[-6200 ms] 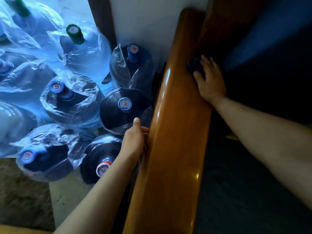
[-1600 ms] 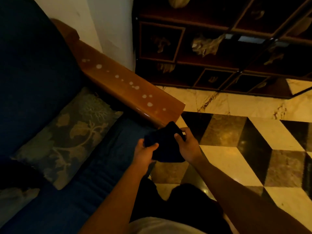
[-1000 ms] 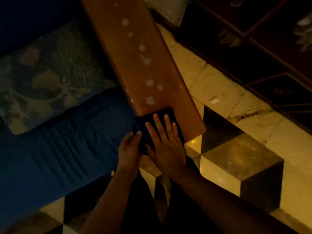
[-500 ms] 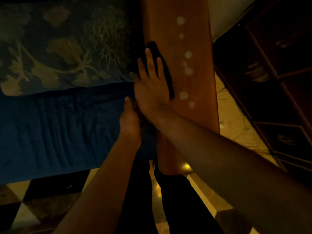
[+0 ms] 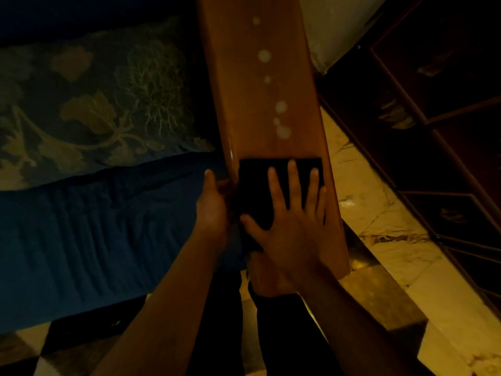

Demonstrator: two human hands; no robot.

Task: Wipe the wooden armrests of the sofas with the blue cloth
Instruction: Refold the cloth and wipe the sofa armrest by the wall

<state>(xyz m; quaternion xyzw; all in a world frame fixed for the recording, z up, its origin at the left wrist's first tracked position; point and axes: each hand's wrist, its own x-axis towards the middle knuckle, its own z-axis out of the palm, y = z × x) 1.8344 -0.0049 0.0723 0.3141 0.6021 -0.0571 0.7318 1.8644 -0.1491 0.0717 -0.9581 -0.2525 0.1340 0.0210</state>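
Half a second ago our right hand [image 5: 291, 226] and the blue cloth [image 5: 260, 191] sat farther up the wooden armrest [image 5: 260, 90], along its inner edge; now both are back near the front end, and the cloth spans almost the full width of the wood. We press it flat with an open palm, fingers [image 5: 292, 183] spread over it, nothing gripped. Our left hand [image 5: 212, 207] stays at the armrest's inner side as before, beside the cloth; we cannot tell whether it grips the wood or only rests there. The pale spots [image 5: 280, 107] beyond the cloth remain in a loose line up the middle. Ahead of the cloth the wood lies open all the way up. Its outer edge drops to the marble floor [image 5: 379, 218], with a dark cabinet [image 5: 447, 131] beyond; its inner edge meets the blue seat cushion [image 5: 108, 226] and the patterned pillow [image 5: 95, 104].
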